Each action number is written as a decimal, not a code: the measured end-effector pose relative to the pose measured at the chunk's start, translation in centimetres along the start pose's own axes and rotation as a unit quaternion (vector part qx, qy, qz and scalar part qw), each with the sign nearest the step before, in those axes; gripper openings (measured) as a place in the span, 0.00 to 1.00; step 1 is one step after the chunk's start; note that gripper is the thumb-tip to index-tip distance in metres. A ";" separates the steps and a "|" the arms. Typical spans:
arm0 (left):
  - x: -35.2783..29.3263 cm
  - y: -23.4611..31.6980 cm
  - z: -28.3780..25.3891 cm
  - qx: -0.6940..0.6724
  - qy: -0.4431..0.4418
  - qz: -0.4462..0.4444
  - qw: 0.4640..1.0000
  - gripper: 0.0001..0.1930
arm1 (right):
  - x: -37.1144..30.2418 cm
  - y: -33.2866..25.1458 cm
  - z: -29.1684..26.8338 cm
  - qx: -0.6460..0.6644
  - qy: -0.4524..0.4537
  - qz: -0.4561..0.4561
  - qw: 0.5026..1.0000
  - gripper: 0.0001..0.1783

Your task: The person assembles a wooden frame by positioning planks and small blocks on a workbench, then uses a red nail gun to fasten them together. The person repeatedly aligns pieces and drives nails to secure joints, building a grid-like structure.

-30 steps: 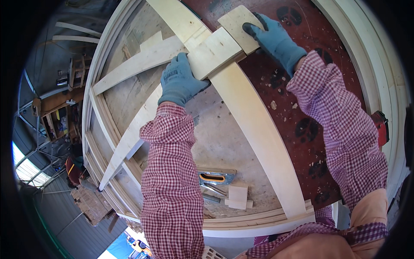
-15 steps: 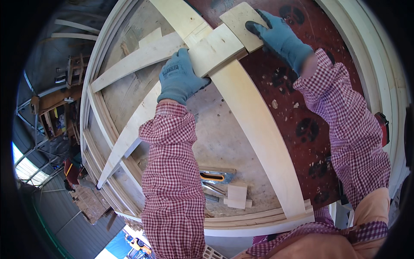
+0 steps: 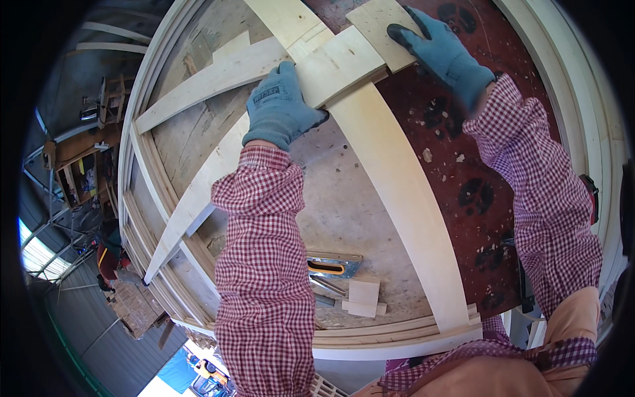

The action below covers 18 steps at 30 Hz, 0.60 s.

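Note:
My left hand (image 3: 280, 109), in a blue-grey glove, grips the left end of a pale flat wooden block (image 3: 340, 65). Its thumb is stretched along the block's near edge. The block lies across a long curved wooden strip (image 3: 400, 192). My right hand (image 3: 443, 56), gloved alike, holds the right edge of a second pale board (image 3: 383, 32), with the thumb on its face. That board meets the block's right end. Some of the right fingertips are hidden. Beside my left hand, another wooden strip (image 3: 211, 76) runs off to the left.
A curved layered wooden frame (image 3: 397, 336) surrounds the work. Under the strips lies a dark red, stained panel (image 3: 473, 192). A grey-blue hand tool (image 3: 335, 264) and a small wood offcut (image 3: 364, 296) rest near me. Another person (image 3: 109, 258) stands at the far left.
Both hands, the block and the board appear slightly farther right and higher, though the whole view has shifted a little too. Both hands keep their hold.

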<state>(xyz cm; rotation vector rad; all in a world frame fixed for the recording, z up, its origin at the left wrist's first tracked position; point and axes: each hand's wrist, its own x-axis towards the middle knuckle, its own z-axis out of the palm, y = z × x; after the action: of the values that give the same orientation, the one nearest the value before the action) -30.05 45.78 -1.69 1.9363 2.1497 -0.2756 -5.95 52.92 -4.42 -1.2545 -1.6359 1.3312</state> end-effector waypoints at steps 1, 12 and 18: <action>-0.1 -0.1 0.1 -0.002 -0.003 0.000 1.000 0.47 | -0.3 -0.8 -0.1 -0.002 -0.012 0.027 1.000 0.20; 0.6 -0.8 1.0 0.004 -0.003 0.026 1.000 0.51 | -0.9 -1.8 -0.7 0.007 -0.046 0.036 0.998 0.22; 0.8 -0.6 0.6 0.009 -0.030 0.016 0.999 0.51 | 0.0 -1.2 -1.0 -0.006 -0.064 0.057 0.996 0.21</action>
<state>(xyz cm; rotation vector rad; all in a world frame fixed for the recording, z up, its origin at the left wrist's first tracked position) -30.73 46.33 -2.57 1.9437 2.0845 -0.3445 -5.33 53.20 -2.97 -1.3097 -1.6834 1.5009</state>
